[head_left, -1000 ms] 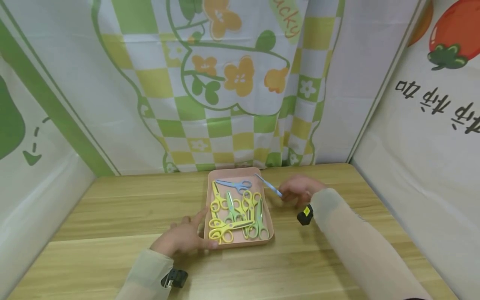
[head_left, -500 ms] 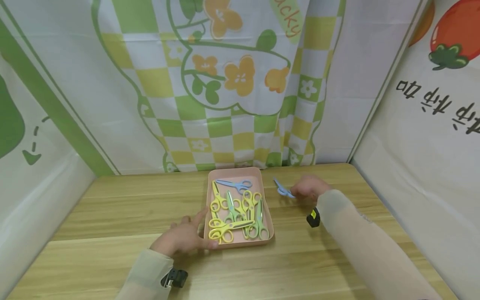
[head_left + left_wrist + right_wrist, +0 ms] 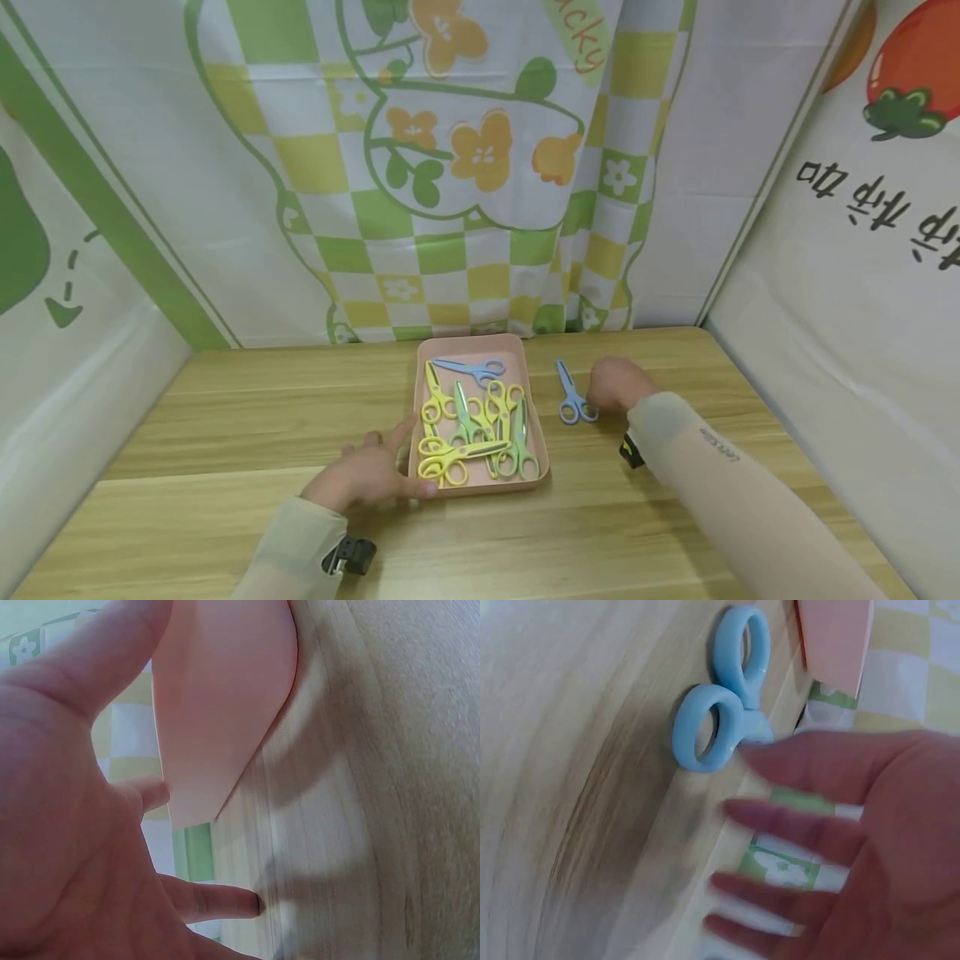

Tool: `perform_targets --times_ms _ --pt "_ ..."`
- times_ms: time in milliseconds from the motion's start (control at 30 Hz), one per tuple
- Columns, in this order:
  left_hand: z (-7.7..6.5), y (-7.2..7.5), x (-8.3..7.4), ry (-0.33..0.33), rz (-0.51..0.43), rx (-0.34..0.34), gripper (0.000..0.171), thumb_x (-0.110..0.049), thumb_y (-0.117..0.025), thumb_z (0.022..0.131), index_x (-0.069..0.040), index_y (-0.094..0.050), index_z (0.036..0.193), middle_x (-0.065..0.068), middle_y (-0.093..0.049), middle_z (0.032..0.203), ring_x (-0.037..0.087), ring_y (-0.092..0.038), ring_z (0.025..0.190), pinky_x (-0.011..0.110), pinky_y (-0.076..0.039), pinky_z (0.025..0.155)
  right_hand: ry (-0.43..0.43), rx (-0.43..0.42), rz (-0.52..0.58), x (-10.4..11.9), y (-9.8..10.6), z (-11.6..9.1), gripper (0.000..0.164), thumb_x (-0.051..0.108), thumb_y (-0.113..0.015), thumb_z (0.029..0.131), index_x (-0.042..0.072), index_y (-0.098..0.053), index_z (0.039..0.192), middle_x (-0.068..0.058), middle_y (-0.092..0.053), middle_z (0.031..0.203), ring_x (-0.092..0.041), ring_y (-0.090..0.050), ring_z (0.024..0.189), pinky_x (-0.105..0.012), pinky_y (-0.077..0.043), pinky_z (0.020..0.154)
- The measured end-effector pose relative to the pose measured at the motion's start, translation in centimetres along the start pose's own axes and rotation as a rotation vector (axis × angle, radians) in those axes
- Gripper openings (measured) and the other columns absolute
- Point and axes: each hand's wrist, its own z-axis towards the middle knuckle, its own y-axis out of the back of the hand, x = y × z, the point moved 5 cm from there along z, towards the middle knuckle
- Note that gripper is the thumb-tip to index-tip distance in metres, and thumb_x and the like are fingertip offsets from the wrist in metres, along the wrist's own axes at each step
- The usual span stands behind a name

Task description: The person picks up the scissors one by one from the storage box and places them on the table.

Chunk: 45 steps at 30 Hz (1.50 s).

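Note:
A pair of blue scissors [image 3: 567, 387] lies on the table just right of the pink tray, its blades pointing to the back. Beside its handle rings [image 3: 709, 742] is my right hand [image 3: 621, 384], fingers spread apart and holding nothing in the right wrist view. Whether the thumb still touches the scissors is hard to tell. My left hand [image 3: 366, 475] rests against the left side of the pink tray [image 3: 468, 342], thumb at the front left corner and fingers straight. Inside the tray lie another pair of blue scissors [image 3: 474, 369], several yellow scissors [image 3: 457, 452] and green scissors [image 3: 518, 446].
The wooden table [image 3: 247, 433] ends at the back against a checked green and yellow curtain [image 3: 457, 250]. White printed cloth walls [image 3: 840, 333] flank the table on both sides. Wood surface extends left and right of the tray.
My right hand moved right from the tray's edge with the blue scissors, which now lie on the table, and its fingers came off them. The left hand has stayed at the tray.

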Motion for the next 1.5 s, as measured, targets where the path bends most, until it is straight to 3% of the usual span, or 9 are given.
perform_targets --times_ms 133,200,367,600,1033,1300,1500 --pt "0.0 -0.1 0.1 0.003 -0.005 0.002 0.123 -0.068 -0.076 0.069 -0.021 -0.011 0.162 0.049 -0.015 0.146 0.080 -0.010 0.120 0.086 -0.015 0.091 0.094 0.019 0.043 1.0 -0.6 0.2 0.043 0.023 -0.075 0.088 0.000 -0.066 0.123 -0.009 -0.069 0.108 -0.023 -0.061 0.089 -0.047 -0.051 0.088" --pt "0.0 -0.1 0.1 0.001 -0.010 -0.001 0.123 -0.068 -0.077 0.069 -0.021 -0.011 0.162 0.050 -0.015 0.146 0.080 -0.010 0.120 0.086 -0.014 0.091 0.108 0.043 0.048 1.2 -1.0 0.2 0.052 0.029 -0.076 0.089 0.002 -0.063 0.131 -0.009 -0.068 0.115 -0.023 -0.060 0.093 -0.053 -0.048 0.092" --pt "-0.1 -0.2 0.1 0.000 -0.022 -0.003 0.123 -0.069 -0.077 0.068 -0.022 -0.012 0.162 0.049 -0.015 0.147 0.079 -0.009 0.122 0.086 -0.013 0.092 0.083 0.047 0.012 0.8 -1.3 0.1 0.051 0.035 -0.078 0.087 0.007 -0.067 0.129 -0.010 -0.066 0.124 -0.026 -0.059 0.099 -0.060 -0.044 0.094" --pt "0.0 -0.2 0.3 0.004 -0.019 -0.005 0.124 -0.071 -0.076 0.067 -0.023 -0.011 0.162 0.049 -0.015 0.147 0.079 -0.009 0.122 0.086 -0.013 0.092 0.082 0.017 -0.040 -1.6 -1.4 0.0 0.045 0.034 -0.079 0.086 0.010 -0.071 0.124 -0.008 -0.068 0.118 -0.024 -0.059 0.093 -0.050 -0.049 0.081" --pt "0.2 -0.2 0.4 0.025 -0.035 0.029 0.126 -0.072 -0.076 0.066 -0.026 -0.008 0.162 0.047 -0.011 0.150 0.078 -0.005 0.124 0.085 -0.010 0.093 0.070 0.023 -0.087 -7.3 0.2 -1.6 0.049 0.032 -0.077 0.086 0.004 -0.069 0.126 -0.015 -0.067 0.121 -0.025 -0.059 0.090 -0.043 -0.052 0.075" --pt "0.2 -0.2 0.5 0.026 -0.030 0.039 0.127 -0.073 -0.075 0.065 -0.026 -0.008 0.162 0.047 -0.011 0.150 0.077 -0.006 0.125 0.085 -0.009 0.094 0.051 -0.002 -0.066 -11.1 0.8 -2.6 0.052 0.029 -0.076 0.086 -0.004 -0.066 0.125 -0.027 -0.060 0.127 -0.041 -0.058 0.110 -0.054 -0.048 0.091" --pt "0.1 -0.1 0.3 0.013 -0.028 0.016 0.124 -0.068 -0.077 0.068 -0.023 -0.010 0.162 0.049 -0.013 0.147 0.080 -0.007 0.121 0.087 -0.012 0.090 -0.015 -0.037 -0.013 -14.7 0.6 -3.0 0.055 0.030 -0.074 0.085 -0.003 -0.065 0.128 -0.027 -0.058 0.131 -0.044 -0.055 0.114 -0.057 -0.047 0.090"
